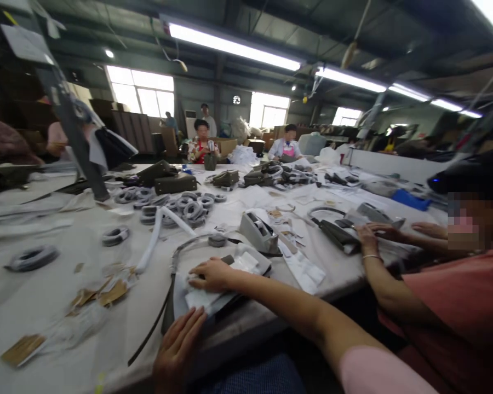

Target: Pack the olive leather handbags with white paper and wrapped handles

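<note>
Wkshop w/ strip lights [234, 46] above a long pale table [61, 295]. Bag w/ white wrap [199, 299] lies just L & near side of the grey tape dispenser [263, 236]. R hand [213, 274]: palm down on wrap, fingers loosely bent; can't tell if pinching. L hand [181, 340]: at bag's near edge, farther from dispenser, fingers straight, side by side. Coiled rolls [193, 209] beyond & L of dispenser; co-worker's hand [367, 239] at dark bag [337, 236], R of dispenser.

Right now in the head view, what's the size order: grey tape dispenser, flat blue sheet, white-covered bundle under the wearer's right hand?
1. White-covered bundle
2. Grey tape dispenser
3. Flat blue sheet, though it's farther away
</note>
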### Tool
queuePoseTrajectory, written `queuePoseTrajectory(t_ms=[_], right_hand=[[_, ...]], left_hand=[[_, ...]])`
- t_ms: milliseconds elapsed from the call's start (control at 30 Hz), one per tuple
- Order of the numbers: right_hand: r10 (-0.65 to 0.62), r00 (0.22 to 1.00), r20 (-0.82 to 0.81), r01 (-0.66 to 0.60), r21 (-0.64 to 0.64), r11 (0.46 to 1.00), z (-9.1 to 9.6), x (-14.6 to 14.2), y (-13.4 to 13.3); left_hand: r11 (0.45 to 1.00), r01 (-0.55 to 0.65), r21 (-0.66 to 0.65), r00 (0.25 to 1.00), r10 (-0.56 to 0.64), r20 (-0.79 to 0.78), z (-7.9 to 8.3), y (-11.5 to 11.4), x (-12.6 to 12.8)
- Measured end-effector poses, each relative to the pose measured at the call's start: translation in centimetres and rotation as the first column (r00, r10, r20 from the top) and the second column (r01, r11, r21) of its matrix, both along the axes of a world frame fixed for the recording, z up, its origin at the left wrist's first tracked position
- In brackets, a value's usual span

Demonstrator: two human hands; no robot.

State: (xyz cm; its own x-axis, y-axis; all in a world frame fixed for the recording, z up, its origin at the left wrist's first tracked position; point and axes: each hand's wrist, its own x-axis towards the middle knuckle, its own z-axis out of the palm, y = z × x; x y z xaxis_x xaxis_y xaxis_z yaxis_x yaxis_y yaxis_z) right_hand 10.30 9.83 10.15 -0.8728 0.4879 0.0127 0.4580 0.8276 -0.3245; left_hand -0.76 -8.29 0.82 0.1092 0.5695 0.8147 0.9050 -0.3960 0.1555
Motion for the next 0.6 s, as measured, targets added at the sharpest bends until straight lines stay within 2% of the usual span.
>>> queuePoseTrajectory(t_ms=[100,167,200,233,267,333,367,433,533,600], right_hand=[[-0.108,0.990,-0.089,0.112,0.047,0.993,1.5,2.1,0.4],[-0.227,0.949,-0.219,0.253,0.097,0.963,2.3,5.1,0.0],[-0.304,0.908,-0.289,0.347,0.109,0.931,2.6,6.9,-0.3],[-0.385,0.858,-0.339,0.442,0.106,0.891,2.7,8.8,-0.7],[-0.477,0.801,-0.362,0.539,0.087,0.838,2.6,10.6,-1.0],[-0.650,0.683,-0.335,0.675,-0.050,0.736,2.0,13.6,-1.3],[-0.681,0.662,-0.313,0.691,-0.098,0.717,1.5,14.7,-1.3],[-0.707,0.652,-0.273,0.688,-0.180,0.703,0.5,16.0,-1.1],[-0.711,0.651,-0.264,0.666,-0.250,0.703,-0.4,16.1,-0.9],[-0.721,0.607,-0.333,0.649,-0.316,0.692,-0.2,15.7,-1.1]], left_hand=[[0.990,0.137,-0.021,0.990,-0.136,0.046,0.6,-0.3,-1.0],[0.966,0.227,-0.124,0.968,-0.211,0.134,1.5,-1.0,-1.8],[0.955,0.236,-0.183,0.956,-0.195,0.218,2.1,-1.3,-2.3],[0.949,0.204,-0.240,0.939,-0.121,0.321,2.7,-1.4,-2.8],[0.942,0.144,-0.304,0.902,0.001,0.431,3.3,-1.3,-3.3],[0.891,0.005,-0.453,0.742,0.301,0.599,4.2,-0.3,-4.2],[0.841,0.020,-0.541,0.655,0.397,0.643,4.6,0.5,-4.5],[0.791,0.163,-0.590,0.484,0.457,0.746,5.0,2.4,-4.9],[0.795,0.198,-0.573,0.392,0.472,0.790,5.5,4.6,-4.9],[0.823,0.197,-0.533,0.340,0.453,0.824,6.2,5.1,-4.4]])
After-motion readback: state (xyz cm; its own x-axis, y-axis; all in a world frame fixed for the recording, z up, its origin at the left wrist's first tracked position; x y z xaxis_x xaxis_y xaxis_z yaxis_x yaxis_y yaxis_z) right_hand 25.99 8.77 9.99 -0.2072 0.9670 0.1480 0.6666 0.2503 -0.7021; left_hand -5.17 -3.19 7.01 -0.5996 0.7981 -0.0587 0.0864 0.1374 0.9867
